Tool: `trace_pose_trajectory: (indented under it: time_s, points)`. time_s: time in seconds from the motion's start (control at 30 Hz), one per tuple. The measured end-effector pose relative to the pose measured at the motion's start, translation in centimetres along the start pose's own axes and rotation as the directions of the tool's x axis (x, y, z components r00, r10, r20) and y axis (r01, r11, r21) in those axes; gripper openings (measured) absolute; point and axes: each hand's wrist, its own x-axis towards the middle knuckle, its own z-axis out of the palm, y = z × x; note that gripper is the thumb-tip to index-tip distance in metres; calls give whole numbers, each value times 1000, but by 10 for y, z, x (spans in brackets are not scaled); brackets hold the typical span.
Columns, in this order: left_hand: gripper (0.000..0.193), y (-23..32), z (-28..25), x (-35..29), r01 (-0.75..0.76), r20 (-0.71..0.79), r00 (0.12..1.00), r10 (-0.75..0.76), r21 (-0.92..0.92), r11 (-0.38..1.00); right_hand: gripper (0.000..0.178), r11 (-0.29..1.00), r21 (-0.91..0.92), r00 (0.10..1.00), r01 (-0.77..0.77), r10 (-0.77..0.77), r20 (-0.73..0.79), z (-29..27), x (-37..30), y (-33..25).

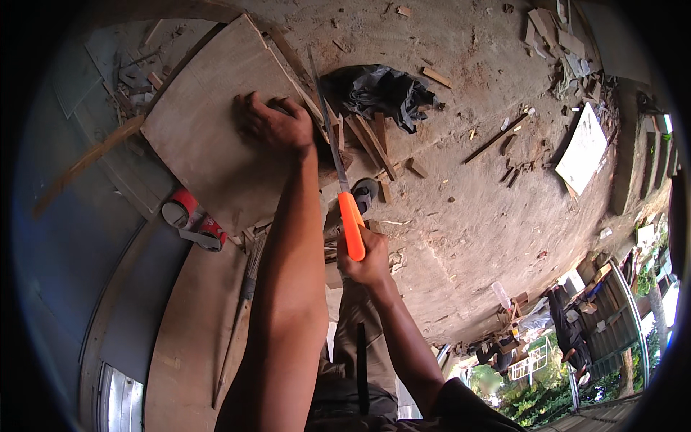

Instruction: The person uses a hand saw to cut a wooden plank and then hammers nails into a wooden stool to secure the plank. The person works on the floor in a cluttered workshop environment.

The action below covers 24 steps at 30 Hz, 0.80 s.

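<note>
Left hand (283, 128) spread on board (198, 119) — right hand (367, 259) wrapped round orange-handled saw (340, 174).

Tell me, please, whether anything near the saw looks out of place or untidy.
Yes: a crumpled black sheet, apparently plastic, and loose wood scraps lie on the floor just right of the saw. They look untidy because they are scattered at different angles, not stacked.

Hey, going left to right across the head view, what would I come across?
Pair of red cylindrical containers → bare left hand → saw's bright orange plastic handle → thin brown wooden stick → flat white four-sided panel.
</note>
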Motion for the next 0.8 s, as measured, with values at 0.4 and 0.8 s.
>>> trace_pose_trajectory:
  time_s: [0.4,0.8]
  points:
    - [41,5,-7,5,-46,-23,999,45,-41,998,9,994,-103,999,-31,32,15,-6,-54,18]
    - [42,4,-7,4,-25,-24,999,25,2,1000,12,995,-100,996,-20,29,82,-34,-129,11]
